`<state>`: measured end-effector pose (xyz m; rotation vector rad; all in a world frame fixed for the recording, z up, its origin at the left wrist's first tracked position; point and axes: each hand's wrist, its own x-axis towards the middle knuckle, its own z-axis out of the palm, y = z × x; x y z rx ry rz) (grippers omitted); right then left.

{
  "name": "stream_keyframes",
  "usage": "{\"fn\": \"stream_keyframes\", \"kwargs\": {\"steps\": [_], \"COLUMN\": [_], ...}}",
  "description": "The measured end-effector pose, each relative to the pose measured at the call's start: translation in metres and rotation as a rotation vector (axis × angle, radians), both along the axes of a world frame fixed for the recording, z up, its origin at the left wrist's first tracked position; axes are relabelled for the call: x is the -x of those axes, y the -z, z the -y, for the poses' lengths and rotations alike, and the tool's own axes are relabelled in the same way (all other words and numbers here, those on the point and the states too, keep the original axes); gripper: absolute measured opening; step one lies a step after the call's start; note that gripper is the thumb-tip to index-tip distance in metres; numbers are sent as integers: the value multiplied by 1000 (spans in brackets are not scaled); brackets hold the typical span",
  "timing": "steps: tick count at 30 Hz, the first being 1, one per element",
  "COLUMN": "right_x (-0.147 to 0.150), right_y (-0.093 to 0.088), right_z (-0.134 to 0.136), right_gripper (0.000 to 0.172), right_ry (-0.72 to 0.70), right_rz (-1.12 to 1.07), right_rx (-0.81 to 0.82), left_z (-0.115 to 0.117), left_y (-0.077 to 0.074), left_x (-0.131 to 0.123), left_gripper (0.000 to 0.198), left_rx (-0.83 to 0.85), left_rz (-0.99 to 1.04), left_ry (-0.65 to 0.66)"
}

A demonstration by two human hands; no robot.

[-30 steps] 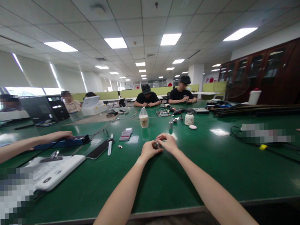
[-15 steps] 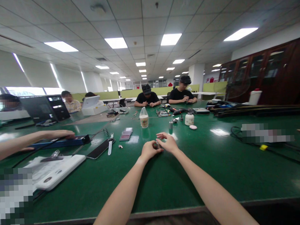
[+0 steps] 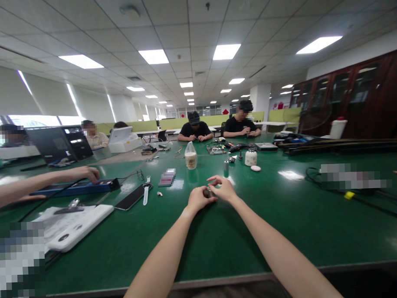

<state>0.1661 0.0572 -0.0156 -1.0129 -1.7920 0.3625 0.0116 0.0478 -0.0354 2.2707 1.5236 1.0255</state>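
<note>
Low over the middle of the green table (image 3: 273, 233), my left hand (image 3: 198, 198) is closed round a small metal cylinder (image 3: 211, 193). Most of the cylinder is hidden behind fingers. My right hand (image 3: 223, 189) meets it from the other side, its thumb and fingers bent at the upper end in a pinch. What exactly those fingertips grip is too small to make out. A little beyond my hands, an upright silver cylinder (image 3: 226, 166) stands on the table. Behind and to its right are a pale round jar (image 3: 251, 157) and a white oval lid or disc (image 3: 255, 168).
A bagged drink cup (image 3: 191, 160) stands ahead. To the left lie an earbud (image 3: 159, 194), a watch (image 3: 146, 194), a dark tablet (image 3: 131, 198) and a white clipboard (image 3: 80, 229). Another person's hand (image 3: 84, 174) rests on a blue bar (image 3: 104, 185). Cables (image 3: 320, 184) run along the right.
My right thumb and fingers have drawn slightly closer round the cylinder's upper end. My left hand has barely moved. At left, the other person's hand has lifted and curled its fingers.
</note>
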Motion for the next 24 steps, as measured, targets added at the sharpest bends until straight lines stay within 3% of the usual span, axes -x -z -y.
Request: {"fn": "stream_keyframes", "kwargs": {"steps": [8,13,24], "right_x": [1,-8,-47], "right_y": [-3,-3,39], "right_z": [2,-5,-31], "right_gripper": [22,24,22], "right_ry": [30,90,206], "right_rz": [-1,-115,6], "right_rx": [-1,-5,192], "left_z": [1,2,2], "left_y": [-1,-1,-1], "left_x": [1,0,1], "left_gripper": [47,47,49], "left_rx": [10,-5,-7], "left_rz": [1,0,18], "left_ry": [17,9,6]}}
